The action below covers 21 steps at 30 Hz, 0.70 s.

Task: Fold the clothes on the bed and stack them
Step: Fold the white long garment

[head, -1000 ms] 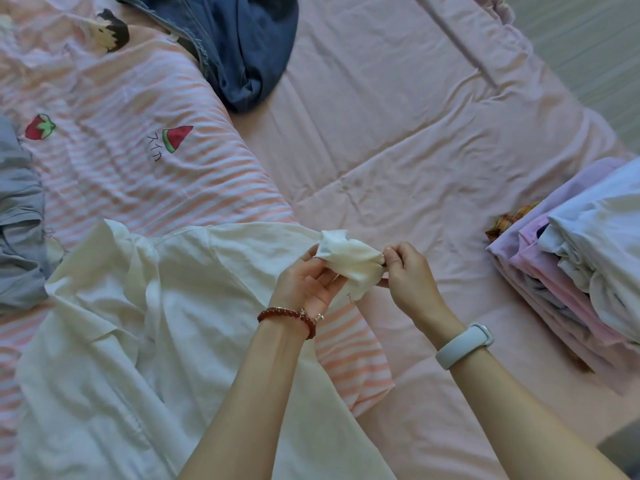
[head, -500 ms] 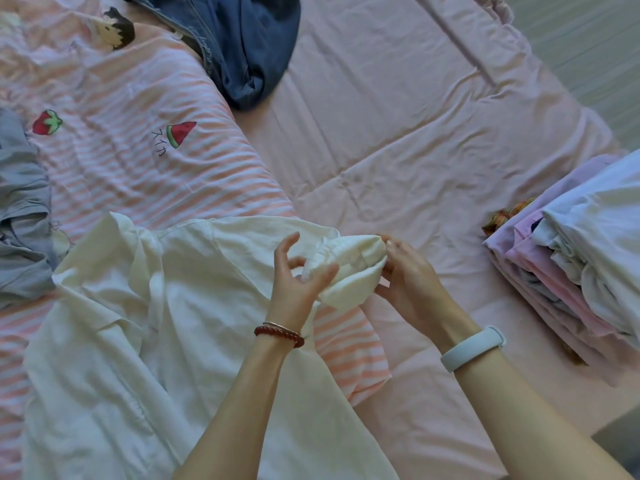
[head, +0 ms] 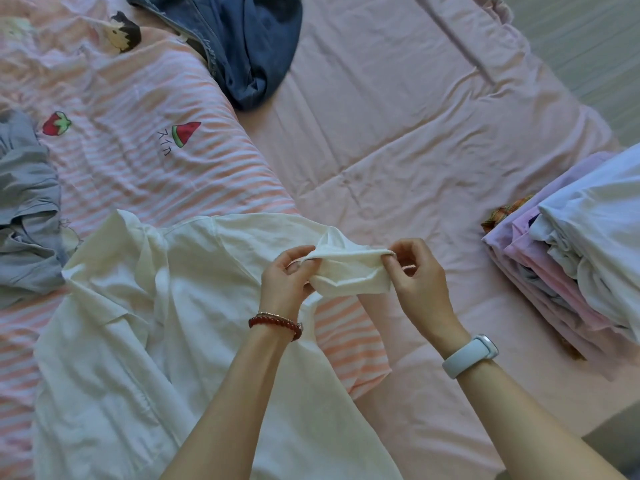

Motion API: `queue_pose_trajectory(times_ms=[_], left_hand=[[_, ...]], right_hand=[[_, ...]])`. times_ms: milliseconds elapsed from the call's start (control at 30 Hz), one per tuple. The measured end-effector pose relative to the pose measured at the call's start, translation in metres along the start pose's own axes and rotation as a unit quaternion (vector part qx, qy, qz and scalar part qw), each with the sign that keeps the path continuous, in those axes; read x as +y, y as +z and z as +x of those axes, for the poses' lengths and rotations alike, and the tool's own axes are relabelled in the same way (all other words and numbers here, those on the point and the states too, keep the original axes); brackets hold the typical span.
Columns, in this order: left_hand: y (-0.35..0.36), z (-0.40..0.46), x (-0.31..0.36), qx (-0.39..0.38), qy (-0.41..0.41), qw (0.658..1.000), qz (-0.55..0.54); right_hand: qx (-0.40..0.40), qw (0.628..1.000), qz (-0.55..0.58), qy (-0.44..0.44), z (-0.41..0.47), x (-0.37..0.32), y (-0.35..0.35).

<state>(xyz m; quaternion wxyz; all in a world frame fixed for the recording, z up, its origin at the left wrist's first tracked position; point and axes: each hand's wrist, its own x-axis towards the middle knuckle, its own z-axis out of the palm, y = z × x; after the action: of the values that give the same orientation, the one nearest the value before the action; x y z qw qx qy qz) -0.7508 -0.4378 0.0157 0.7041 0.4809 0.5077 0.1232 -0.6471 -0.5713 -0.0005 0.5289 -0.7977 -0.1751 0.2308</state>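
Sleeve end of white shirt (head: 180, 341) lifted off bed, pinched between both hands. Shirt body spread flat on striped quilt (head: 138, 161) at lower left, collar toward left edge, sleeve running out to right.

Step in hand, as a guess: straightening the bunched cuff (head: 349, 271) before folding the sleeve in. To do it well: pull cuff edge taut between the two pinches, smooth the rolled-up fabric out, lay sleeve flat across shirt body in line with the shoulder seam, then fold sides in. Keep tension light (thin fabric, creases easily). Avoid dragging shirt body off its flat lay while tugging.

Left hand (head: 287, 282): fingers curled round left side of cuff, thumb on top, palm turned toward camera side, wrist with red bead bracelet (head: 275, 323), forearm coming up from bottom centre. Holding cuff, not wide.

Right hand (head: 419, 282): thumb and forefinger pinching right corner of cuff, other fingers curled loosely below, back of hand up, pale watch band (head: 471, 355) on wrist, forearm from bottom right. Also holding cuff.

Hands near each other, cuff stretched between, raised above pink sheet (head: 398, 116).

Elsewhere: stack of folded clothes (head: 581, 265) at right edge of bed, well apart from hands. Blue denim garment (head: 249, 46) at top, unfolded. Grey garment (head: 24, 209) at left edge, crumpled. Task partway: stack built, at least three pieces left.
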Motion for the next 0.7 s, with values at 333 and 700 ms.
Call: queue_pose_trajectory(times_ms=[333,700], left_hand=[[0.004,-0.005,-0.004,-0.102,-0.135,0.971,-0.167],[0.007,-0.008,-0.010,0.004,0.207,0.954,0.217]], right_hand=[[-0.073,0.886,0.334,0.314,0.010,-0.010,-0.009],[-0.087,0.880,0.405,0.232,0.002,-0.005,-0.002]])
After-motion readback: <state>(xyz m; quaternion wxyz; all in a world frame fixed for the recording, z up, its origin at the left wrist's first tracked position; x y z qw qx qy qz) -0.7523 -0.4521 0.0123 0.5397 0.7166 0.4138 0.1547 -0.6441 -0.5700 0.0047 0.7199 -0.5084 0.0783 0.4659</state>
